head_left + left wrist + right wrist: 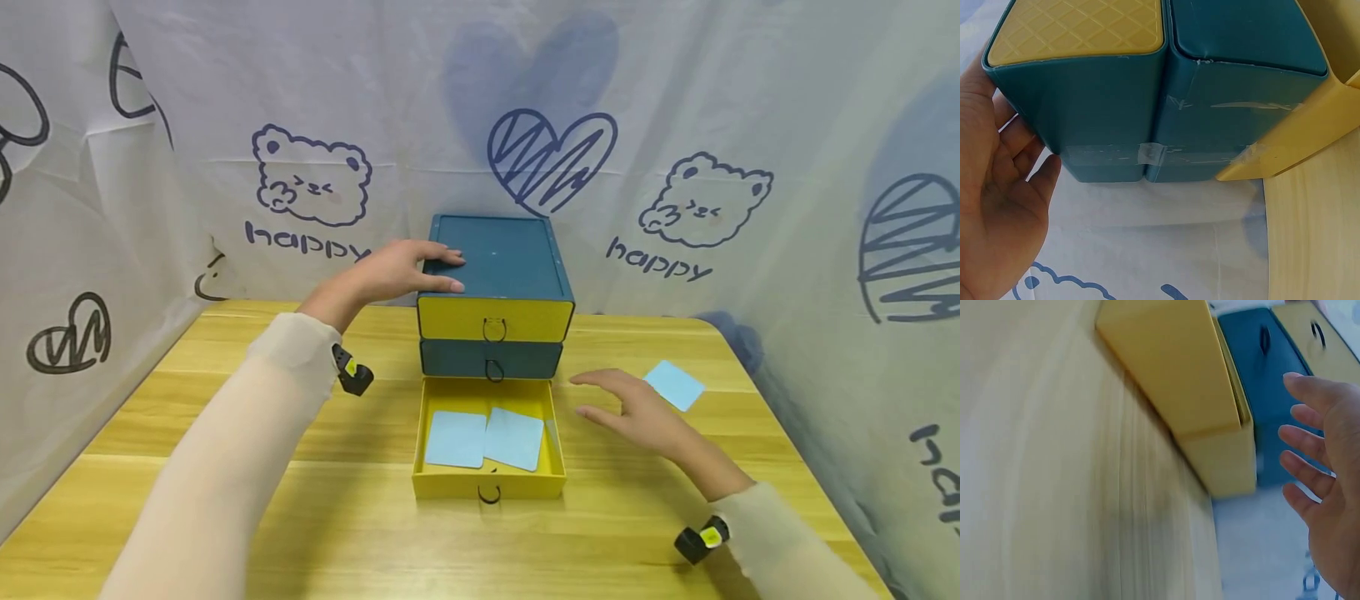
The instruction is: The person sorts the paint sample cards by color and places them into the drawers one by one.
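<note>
A stacked drawer box (510, 254) with a dark teal top stands on the wooden table. Its bottom yellow drawer (450, 487) is pulled out, and inside lie two light blue square cards, a left card (456, 439) and a right card (514, 439). My left hand (393, 271) rests on the left edge of the top, its fingers fairly straight; in the left wrist view the left hand (1004, 187) touches the teal side. Apart from the drawer, on its right, hovers my right hand (633, 412), fingers spread and holding nothing.
Another light blue card (678, 385) lies on the table (360, 517) right of the box, behind my right hand. Above the pulled-out drawer, the teal drawer (450, 358) and top yellow drawer (453, 319) are closed. A patterned white cloth (420, 183) hangs behind and beside the table.
</note>
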### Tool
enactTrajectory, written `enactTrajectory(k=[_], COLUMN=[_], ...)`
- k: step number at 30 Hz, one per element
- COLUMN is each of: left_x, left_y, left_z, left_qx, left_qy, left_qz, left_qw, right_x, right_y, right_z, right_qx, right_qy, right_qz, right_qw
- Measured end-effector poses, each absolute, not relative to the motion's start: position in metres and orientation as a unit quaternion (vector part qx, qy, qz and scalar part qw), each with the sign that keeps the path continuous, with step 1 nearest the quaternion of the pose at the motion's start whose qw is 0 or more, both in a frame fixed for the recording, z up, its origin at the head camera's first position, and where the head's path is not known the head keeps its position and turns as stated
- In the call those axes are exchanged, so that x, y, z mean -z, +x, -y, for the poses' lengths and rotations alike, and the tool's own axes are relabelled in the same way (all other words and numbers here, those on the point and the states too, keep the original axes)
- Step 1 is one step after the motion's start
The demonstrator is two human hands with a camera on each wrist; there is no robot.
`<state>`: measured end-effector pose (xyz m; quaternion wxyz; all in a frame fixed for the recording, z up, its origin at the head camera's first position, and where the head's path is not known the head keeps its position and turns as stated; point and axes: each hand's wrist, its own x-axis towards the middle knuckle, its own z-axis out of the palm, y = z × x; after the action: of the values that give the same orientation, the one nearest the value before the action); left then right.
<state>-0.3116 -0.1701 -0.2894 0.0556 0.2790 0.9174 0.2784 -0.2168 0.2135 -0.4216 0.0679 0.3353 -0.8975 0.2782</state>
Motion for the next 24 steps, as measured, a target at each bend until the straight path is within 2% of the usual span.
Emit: enactTrajectory(k=[11,24], left_x=[0.289,0.289], left_y=[-0.310,-0.310], left_z=[0.169,0.169], left_qx=[-0.278,-0.278], left_qy=[0.278,0.282], left_qz=[-0.918,-0.917], left_qw=[0.054,0.052], right_x=[0.433,0.456], right_y=[-0.237,-0.262], right_z=[-0.282,-0.346], right_qx=[-0.288,-0.313], right_qy=[0.204,0.130], right_qz=[0.932,0.939], right_qw=[0.078,0.052])
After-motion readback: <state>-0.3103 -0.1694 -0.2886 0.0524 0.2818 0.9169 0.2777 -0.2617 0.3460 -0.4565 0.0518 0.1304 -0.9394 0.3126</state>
